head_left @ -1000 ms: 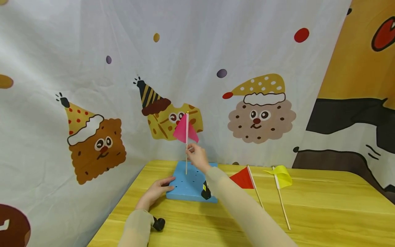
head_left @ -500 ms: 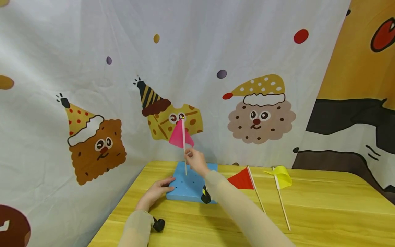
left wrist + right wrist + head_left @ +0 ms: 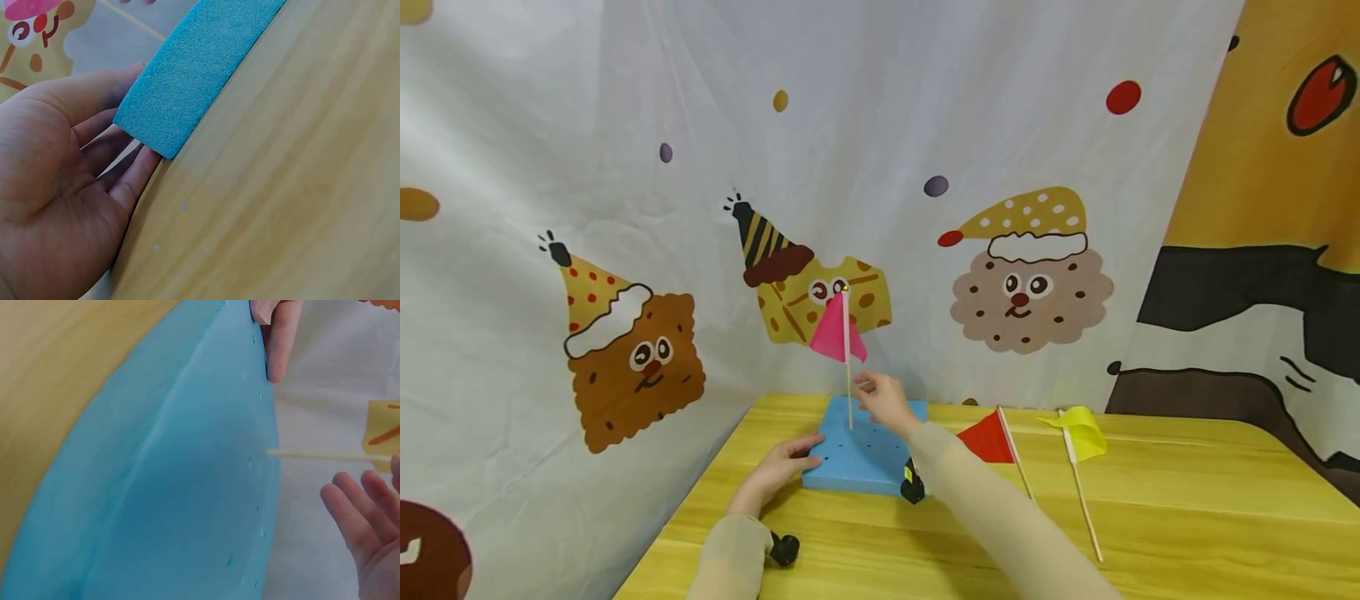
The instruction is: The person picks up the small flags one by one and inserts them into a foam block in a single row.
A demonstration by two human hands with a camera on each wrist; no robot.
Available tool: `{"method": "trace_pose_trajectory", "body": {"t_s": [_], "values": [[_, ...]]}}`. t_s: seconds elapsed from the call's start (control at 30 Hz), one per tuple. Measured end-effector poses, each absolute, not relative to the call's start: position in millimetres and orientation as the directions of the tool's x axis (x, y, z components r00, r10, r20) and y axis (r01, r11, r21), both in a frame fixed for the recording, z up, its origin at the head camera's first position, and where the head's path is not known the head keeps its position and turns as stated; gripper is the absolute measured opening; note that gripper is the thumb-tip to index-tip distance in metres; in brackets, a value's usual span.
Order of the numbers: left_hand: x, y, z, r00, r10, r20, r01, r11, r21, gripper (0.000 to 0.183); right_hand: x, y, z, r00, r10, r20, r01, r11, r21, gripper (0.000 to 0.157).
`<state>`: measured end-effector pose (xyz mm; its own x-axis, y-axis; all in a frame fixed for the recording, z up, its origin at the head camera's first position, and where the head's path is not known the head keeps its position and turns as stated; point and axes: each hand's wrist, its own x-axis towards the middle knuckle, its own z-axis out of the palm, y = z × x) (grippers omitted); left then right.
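Note:
A pink flag (image 3: 829, 333) on a thin wooden stick (image 3: 850, 404) stands nearly upright on a blue foam board (image 3: 859, 475). My right hand (image 3: 883, 402) is just right of the stick, fingertips close beside it and fingers loosely spread. In the right wrist view, the lower end of the stick (image 3: 325, 454) meets the board's holed surface, and the right hand's fingers (image 3: 340, 506) lie beside it. My left hand (image 3: 778, 471) grips the board's left edge, thumb on top. In the left wrist view, other fingers reach under the board's corner (image 3: 165, 119).
A red flag (image 3: 988, 437) and a yellow flag (image 3: 1086, 433) lie on the wooden table (image 3: 865, 550) to the right of the board. Behind the table hangs a white curtain (image 3: 880, 125) printed with cartoon faces.
The pink flag's stick has come down slightly, its top shifting left, and now stands at the board. My right hand has lowered and drawn slightly right of the stick. The left hand stays put.

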<state>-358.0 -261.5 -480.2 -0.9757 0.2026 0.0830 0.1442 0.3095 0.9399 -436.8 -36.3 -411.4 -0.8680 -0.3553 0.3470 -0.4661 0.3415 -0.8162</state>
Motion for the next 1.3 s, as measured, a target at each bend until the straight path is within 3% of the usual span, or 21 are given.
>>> {"method": "trace_pose_trajectory", "body": {"t_s": [0.37,0.73,1.13,1.3], "values": [[-354,-272,-481,-0.973,0.217,0.077,0.145,0.317,0.937,0.052,-414,71,-416,-0.882,-0.384,0.272,-0.376,0.228,-0.898,0.025],[-350,-284,-485,-0.979,0.202,0.038,0.098,0.296,0.950,0.056,-400,170,-424,-0.949,-0.283,0.135,-0.221,0.295,-0.930,0.045],[-353,-272,-481,-0.974,0.224,0.034,0.103,0.305,0.947,0.058,-384,223,-443,-0.979,-0.201,-0.017,-0.075,0.441,-0.895,0.031],[-357,-263,-480,-0.970,0.242,0.018,0.093,0.302,0.949,0.057,-370,233,-450,-0.989,-0.142,-0.050,-0.033,0.530,-0.848,0.018]]}}
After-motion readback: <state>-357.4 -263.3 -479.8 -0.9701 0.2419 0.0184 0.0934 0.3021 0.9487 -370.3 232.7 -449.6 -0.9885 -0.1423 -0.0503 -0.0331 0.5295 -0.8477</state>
